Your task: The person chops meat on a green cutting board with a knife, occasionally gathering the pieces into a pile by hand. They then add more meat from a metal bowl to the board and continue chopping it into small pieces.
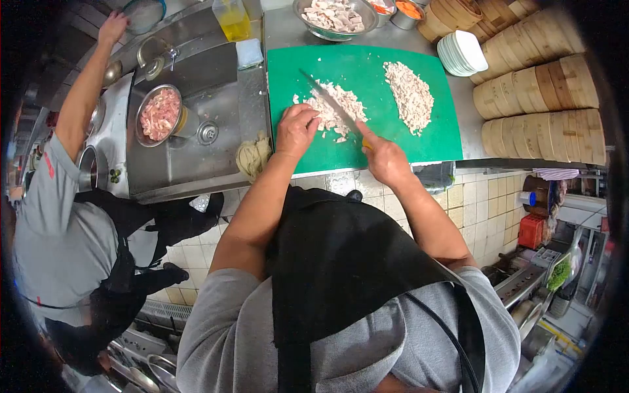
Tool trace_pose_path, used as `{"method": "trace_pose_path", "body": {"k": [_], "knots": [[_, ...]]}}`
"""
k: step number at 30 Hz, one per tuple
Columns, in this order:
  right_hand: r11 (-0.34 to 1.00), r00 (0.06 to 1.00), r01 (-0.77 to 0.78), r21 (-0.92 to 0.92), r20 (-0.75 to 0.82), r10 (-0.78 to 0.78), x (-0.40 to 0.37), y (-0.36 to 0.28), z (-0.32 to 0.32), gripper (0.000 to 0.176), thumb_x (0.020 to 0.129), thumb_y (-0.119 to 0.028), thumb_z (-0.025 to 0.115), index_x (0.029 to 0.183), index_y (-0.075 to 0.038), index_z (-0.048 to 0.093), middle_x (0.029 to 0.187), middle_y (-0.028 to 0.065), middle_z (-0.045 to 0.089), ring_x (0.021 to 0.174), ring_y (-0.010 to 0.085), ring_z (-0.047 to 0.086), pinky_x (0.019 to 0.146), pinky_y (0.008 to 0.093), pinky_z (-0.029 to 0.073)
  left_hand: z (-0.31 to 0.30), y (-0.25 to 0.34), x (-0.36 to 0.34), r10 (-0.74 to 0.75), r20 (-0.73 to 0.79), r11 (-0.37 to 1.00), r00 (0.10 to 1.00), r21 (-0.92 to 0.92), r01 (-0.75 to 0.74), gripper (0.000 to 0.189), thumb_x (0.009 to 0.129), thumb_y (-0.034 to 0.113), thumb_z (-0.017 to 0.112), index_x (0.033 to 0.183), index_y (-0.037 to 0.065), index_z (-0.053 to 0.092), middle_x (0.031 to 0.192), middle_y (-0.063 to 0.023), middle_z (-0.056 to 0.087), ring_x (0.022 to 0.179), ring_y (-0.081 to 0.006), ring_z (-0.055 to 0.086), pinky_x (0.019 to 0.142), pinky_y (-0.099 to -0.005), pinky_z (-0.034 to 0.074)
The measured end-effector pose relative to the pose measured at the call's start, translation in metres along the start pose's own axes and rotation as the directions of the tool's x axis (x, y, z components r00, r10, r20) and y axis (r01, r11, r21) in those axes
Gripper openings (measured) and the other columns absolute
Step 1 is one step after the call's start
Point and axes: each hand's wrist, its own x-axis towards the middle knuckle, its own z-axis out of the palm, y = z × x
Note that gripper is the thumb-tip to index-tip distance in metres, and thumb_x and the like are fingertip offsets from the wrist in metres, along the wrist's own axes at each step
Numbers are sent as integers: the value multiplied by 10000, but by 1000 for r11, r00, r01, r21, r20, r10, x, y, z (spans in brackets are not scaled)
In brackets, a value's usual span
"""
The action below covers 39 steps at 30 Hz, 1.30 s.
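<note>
My right hand is closed round the yellow handle of a kitchen knife. The long blade lies slantwise across a loose heap of chopped pale meat on the green cutting board. At the heap's left edge is my left hand, its fingers curled together at the meat; whether they pinch a piece is hidden. A second, larger pile of finely chopped meat lies on the right half of the board.
Bamboo steamers and stacked white dishes stand right. A metal bowl of pale strips is behind the board. Left, a bowl of pinkish meat sits in the sink; a co-worker reaches beyond it. A cloth hangs at the edge.
</note>
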Motion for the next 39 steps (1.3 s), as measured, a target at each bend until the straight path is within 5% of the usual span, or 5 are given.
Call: {"method": "trace_pose_path", "body": {"k": [21, 27, 34, 36, 39], "knots": [[963, 999, 39, -267, 4, -39, 30, 28, -25, 652, 977, -120, 542, 1590, -280, 384, 1030, 223, 678, 886, 412, 713, 795, 498, 588, -12, 15, -11, -77, 105, 986, 991, 158, 59, 1068, 676, 498, 934, 1497, 32, 433, 1600, -262, 322, 1476, -467, 301, 1211, -561, 299], [942, 961, -246, -228, -182, 207, 17, 46, -20, 674, 970, -122, 593, 1595, -268, 384, 1042, 244, 668, 916, 434, 703, 808, 524, 569, -14, 38, -1, -216, 303, 932, 928, 349, 103, 1410, 535, 654, 935, 1615, 58, 251, 1692, -274, 108, 1554, -516, 88, 1263, -599, 141], [998, 972, 50, 46, -233, -38, -12, 35, 1, 675, 967, -96, 633, 1587, -247, 412, 981, 265, 669, 817, 420, 705, 694, 522, 571, 11, 37, 30, -236, 341, 901, 910, 427, 73, 1445, 519, 745, 882, 1647, 126, 225, 1699, -245, 120, 1552, -513, 92, 1248, -644, 93], [753, 881, -426, 502, 39, 472, -18, 16, -19, 704, 984, -81, 639, 1615, -235, 366, 916, 188, 676, 657, 290, 675, 534, 439, 546, 19, 34, 42, -220, 315, 910, 923, 408, 77, 1413, 523, 740, 883, 1638, 129, 266, 1691, -228, 180, 1546, -505, 127, 1249, -639, 103], [464, 849, -401, 790, 130, 512, -30, 55, 12, 708, 1016, -89, 613, 1642, -224, 311, 858, 87, 636, 550, 155, 570, 439, 332, 479, 36, 27, 52, -215, 277, 913, 937, 398, 91, 1215, 596, 660, 891, 1572, 117, 413, 1606, -193, 373, 1494, -475, 259, 1242, -605, 175]]}}
